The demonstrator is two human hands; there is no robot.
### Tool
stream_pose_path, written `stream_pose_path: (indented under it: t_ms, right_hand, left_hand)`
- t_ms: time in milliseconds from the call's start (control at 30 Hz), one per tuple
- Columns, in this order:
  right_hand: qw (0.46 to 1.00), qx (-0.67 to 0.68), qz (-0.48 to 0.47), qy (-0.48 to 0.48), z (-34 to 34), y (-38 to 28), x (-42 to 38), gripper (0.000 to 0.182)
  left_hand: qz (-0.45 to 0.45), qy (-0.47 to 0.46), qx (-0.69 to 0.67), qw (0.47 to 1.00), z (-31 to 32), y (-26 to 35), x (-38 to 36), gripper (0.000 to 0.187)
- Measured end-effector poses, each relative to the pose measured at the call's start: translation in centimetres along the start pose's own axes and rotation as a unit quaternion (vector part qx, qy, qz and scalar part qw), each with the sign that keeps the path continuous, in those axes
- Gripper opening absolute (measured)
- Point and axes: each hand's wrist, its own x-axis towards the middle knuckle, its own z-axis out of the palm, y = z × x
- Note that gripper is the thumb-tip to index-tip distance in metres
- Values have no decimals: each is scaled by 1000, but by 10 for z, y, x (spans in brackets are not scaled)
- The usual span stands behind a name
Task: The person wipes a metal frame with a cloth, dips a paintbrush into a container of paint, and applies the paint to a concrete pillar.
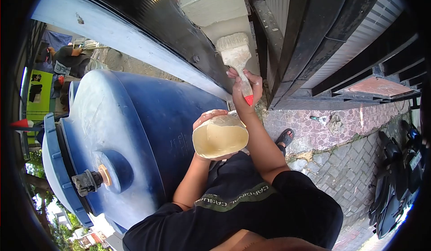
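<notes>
A wide paintbrush (235,55) with a pale handle and a red tip is gripped by its handle in my right hand (250,88). Its paint-coated bristles lie against a narrow cream-painted pillar (217,11), on a greyer stretch below the lighter top. My left hand (203,118) is wrapped around a cut-open plastic container (220,137), held in front of my chest below the brush. The container's mouth faces up toward me, and cream paint coats its inside.
A large blue water tank (157,116) stands close on my left. Black metal bars (314,35) rise on the right. Crazy-paved tiles (354,125) and paving blocks (345,165) cover the ground, with a parked motorcycle (393,179). Another person (69,60) is farther off at left.
</notes>
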Motion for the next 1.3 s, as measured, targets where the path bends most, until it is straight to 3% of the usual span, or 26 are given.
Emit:
stream_pose_path:
  t_ms: [33,100,133,200,400,500,567,767,1000,1067,1100,1167,1300]
  right_hand:
    - [1000,0,3,-2,3,-5,5,18]
    - [992,-43,-110,-34,10,-11,24,20]
    - [993,-44,-108,-35,11,-14,30,20]
    - [965,-175,-189,-52,14,-15,42,22]
    - [974,-167,-149,-35,0,14,22,23]
    - [975,-139,-168,-33,3,-4,32,22]
    - [950,-193,-233,-81,4,-15,47,22]
    - [963,-128,-225,-72,6,5,45,26]
    - [961,-158,-208,-90,-1,6,48,24]
    - [962,-180,-182,-90,-9,22,40,25]
    - [962,-178,-186,-89,-11,25,38,25]
    - [976,-116,-161,-88,-13,30,32,26]
    - [983,-33,-150,-104,-2,22,40,27]
  left_hand:
    - [0,3,-3,1000,1,1,0,95]
    - [-3,6,-7,1000,3,3,-1,95]
    - [-2,3,-7,1000,3,3,-1,95]
    - [0,0,-5,1000,2,2,0,95]
    - [40,0,-5,999,-2,1,6,95]
    - [24,-9,7,1000,-2,1,2,94]
    - [27,-14,16,999,-1,2,5,93]
    - [22,-13,-2,1000,-1,-4,0,101]
    - [-19,-9,2,1000,3,-5,-10,102]
    - [-231,102,-133,958,10,5,-15,87]
    - [-226,100,-133,960,8,1,-12,87]
    - [-30,2,54,998,3,-5,-9,86]
    - [-50,-3,88,995,-3,-6,-20,85]
